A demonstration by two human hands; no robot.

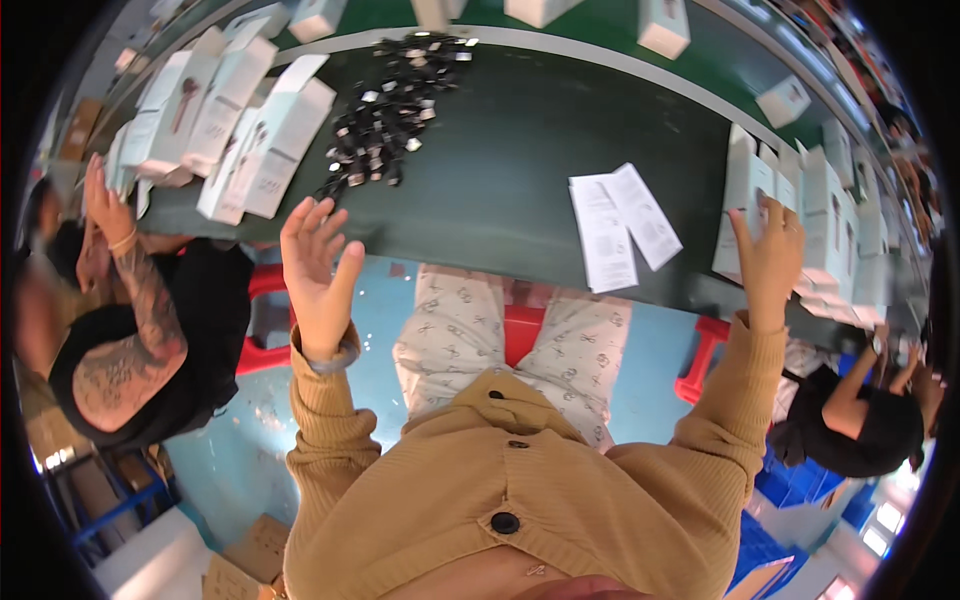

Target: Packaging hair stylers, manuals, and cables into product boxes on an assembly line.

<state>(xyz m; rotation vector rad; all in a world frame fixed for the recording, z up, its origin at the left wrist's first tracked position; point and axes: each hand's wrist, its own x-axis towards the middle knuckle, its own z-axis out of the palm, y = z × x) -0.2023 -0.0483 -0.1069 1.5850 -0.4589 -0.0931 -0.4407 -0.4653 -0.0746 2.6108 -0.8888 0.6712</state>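
Observation:
My left hand (pixel 318 275) is raised over the near edge of the table, palm turned inward, thumb and fingers spread with nothing in them. Before its fingertips lies a long heap of short black cables (pixel 375 130) with light connector ends. My right hand (pixel 772 262) reaches to the near end of a row of white boxes (pixel 742 180) at the right. Its thumb stands apart from the fingers, which are over the boxes; whether they touch one is hard to tell. Two printed white leaflets, one (pixel 604 235) partly under the other (pixel 648 222), lie between my hands.
The dark green table (pixel 500 150) curves across. More white boxes (pixel 270 150) stand at the left, where a tattooed co-worker's arm (pixel 150 300) reaches in. Another person (pixel 865 415) sits at the right. A conveyor (pixel 590 35) carrying boxes runs behind. Red stools (pixel 703 360) stand below.

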